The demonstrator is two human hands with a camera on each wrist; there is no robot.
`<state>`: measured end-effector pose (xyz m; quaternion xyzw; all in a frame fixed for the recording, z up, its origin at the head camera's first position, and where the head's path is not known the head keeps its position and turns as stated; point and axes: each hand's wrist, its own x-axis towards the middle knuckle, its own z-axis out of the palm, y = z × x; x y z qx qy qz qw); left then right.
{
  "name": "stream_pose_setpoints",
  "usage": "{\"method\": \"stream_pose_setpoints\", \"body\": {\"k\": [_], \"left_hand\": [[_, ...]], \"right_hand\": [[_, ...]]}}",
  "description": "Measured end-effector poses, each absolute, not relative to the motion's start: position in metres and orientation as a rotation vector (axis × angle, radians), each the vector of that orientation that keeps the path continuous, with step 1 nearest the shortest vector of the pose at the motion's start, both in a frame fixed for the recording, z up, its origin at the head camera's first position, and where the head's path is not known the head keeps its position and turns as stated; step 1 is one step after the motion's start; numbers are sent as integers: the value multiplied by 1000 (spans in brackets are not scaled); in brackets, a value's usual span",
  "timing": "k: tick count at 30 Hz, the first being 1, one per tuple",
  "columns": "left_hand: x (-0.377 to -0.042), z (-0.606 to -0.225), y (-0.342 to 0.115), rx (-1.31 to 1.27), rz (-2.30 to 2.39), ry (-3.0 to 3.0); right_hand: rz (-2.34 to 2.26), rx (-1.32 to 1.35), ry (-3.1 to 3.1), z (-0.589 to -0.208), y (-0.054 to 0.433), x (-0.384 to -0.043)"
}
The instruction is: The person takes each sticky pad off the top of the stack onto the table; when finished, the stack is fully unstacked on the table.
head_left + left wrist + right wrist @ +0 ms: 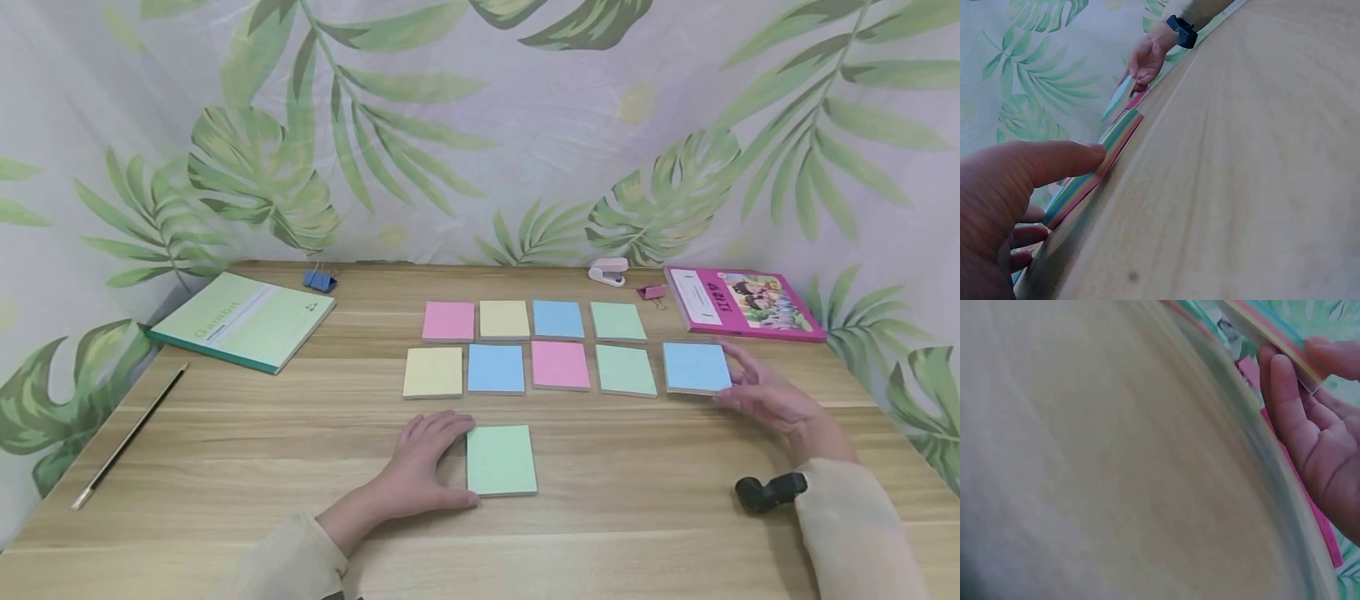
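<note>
My left hand spans the left side of a sticky note pad with a green top sheet, thumb at its near corner and fingers at its far corner. In the left wrist view, the thumb rests on the pad's striped, multicoloured edge. Farther right, my right hand pinches the right side of a blue-topped sticky note pad. The right wrist view has this pad tilted between thumb and fingers, seemingly raised off the table. Left of it, pink, yellow, blue and green pads lie in two rows.
On the wooden table, a green notebook, blue binder clip and pencil lie left. A pink stapler, pink binder clip and magenta book are back right. A leaf-patterned cloth hangs behind.
</note>
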<state>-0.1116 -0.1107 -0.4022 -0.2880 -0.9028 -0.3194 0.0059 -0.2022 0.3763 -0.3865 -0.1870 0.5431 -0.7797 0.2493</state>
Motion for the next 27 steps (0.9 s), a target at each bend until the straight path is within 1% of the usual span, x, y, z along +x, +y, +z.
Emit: {"method": "stream_pose_setpoints", "body": {"k": [5, 9, 13, 20, 24, 27], "left_hand": [[-112, -403, -110, -908, -999, -2823], [-112, -403, -110, -910, -995, -2824], [-112, -403, -111, -902, -998, -2831], [-110, -398, -113, -884, -1038, -2865], [-110, -387, -119, -835, -1070, -2913], [-121, -366, -129, -750, -1025, -2877]], "right_hand": [[-1984, -365, 1678, -389, 382, -205], [-1785, -214, 1903, -384, 379, -205], [-1650, -134, 2007, -376, 375, -206], [-1573, -183, 2110, -367, 378, -204], [-1298, -256, 2353, -353, 381, -202], [-1045, -247, 2563, -333, 374, -201]]}}
